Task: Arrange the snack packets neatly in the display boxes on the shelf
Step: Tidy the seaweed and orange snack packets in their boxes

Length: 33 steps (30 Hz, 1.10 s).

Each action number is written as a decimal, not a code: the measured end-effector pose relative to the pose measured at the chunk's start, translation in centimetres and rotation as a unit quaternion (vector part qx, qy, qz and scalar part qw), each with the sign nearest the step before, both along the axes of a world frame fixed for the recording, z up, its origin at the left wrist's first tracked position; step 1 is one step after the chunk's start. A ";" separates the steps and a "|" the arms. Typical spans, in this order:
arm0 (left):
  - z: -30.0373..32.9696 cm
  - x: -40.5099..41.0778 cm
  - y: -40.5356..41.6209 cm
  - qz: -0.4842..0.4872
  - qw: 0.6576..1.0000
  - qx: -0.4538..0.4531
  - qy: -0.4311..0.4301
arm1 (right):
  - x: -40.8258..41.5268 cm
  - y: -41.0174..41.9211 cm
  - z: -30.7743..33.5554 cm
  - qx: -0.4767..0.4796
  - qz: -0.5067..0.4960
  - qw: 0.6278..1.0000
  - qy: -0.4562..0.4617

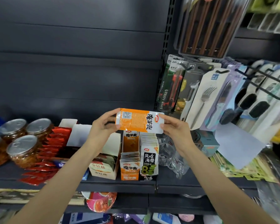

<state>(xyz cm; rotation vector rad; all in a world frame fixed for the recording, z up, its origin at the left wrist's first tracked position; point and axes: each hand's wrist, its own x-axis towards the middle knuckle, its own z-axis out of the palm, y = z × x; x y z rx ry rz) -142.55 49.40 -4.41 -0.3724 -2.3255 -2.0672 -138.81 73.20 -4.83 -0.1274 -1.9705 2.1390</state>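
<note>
1. Two bare forearms reach up from the bottom edge toward the dark metal shelf [116,185], one from each lower corner.
2. Left hand [102,125] pinches the left end of an orange-and-white foil snack packet [139,120], thumb below and fingers curled over the top edge.
3. Right hand [173,128] grips the packet's right, white end in the same way, so the packet hangs level in the air between both hands, its printed back with a barcode facing the camera.
4. Directly beneath the held packet stands a narrow orange cardboard display box [130,159] on the shelf, partly filled with matching orange packets standing upright near its front.
5. Just to the right of it, touching, is a black-and-white display box [149,159] packed with upright packets printed with a green figure 8.
6. Left of the orange box sits a wider cream cardboard box [103,168] holding pale packets, partly hidden by the left forearm.
7. Farther left lie loose red foil sachets [45,159], then clear jars with silver pull-tab lids [22,151].
8. Carded forks, knives and brushes [205,97] hang at upper right.
</note>
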 end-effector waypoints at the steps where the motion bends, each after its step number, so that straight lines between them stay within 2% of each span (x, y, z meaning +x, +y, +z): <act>1: 0.0 0.2 -0.1 0.002 1.000 -0.011 0.019 | 0.0 0.0 0.0 0.000 0.002 1.000 0.002; 5: 0.1 0.6 -0.4 0.012 0.998 -0.026 0.060 | -0.1 0.0 0.0 -0.004 0.013 1.000 0.008; 11: 0.2 0.3 -1.1 0.014 0.998 -0.037 0.055 | -0.4 -0.6 -0.2 0.001 0.023 1.000 0.008; 14: 0.2 0.0 -1.7 0.025 1.000 -0.018 0.005 | -0.7 -0.9 -0.3 0.001 0.039 0.999 -0.004; 18: -0.3 0.0 -2.1 0.023 0.988 0.067 -0.135 | -1.1 -1.3 -0.1 -0.006 0.059 0.998 -0.006; 21: -0.7 -0.5 -2.4 0.025 0.972 0.092 -0.215 | -1.5 -1.7 0.2 0.112 0.013 0.993 0.032; 24: -1.1 -1.3 -2.6 0.053 0.957 0.136 -0.252 | -2.1 -2.1 0.3 0.276 -0.036 0.957 0.075; 27: -1.8 -1.9 -2.1 0.072 0.952 0.148 -0.260 | -2.3 -2.6 0.8 0.307 -0.035 0.944 0.115; 29: -2.5 -2.3 -1.7 0.083 0.959 0.110 -0.248 | -2.5 -2.7 1.2 0.345 -0.041 0.928 0.134; 30: -3.0 -2.6 -1.6 0.091 0.970 0.046 -0.221 | -2.8 -2.6 1.2 0.372 -0.051 0.915 0.144; 31: -3.6 -3.0 -1.6 0.100 0.978 -0.051 -0.175 | -3.0 -2.5 1.3 0.394 -0.059 0.905 0.150; 33: -4.7 -3.8 -1.9 0.097 0.963 -0.243 -0.059 | -3.5 -2.1 1.1 0.419 -0.058 0.894 0.144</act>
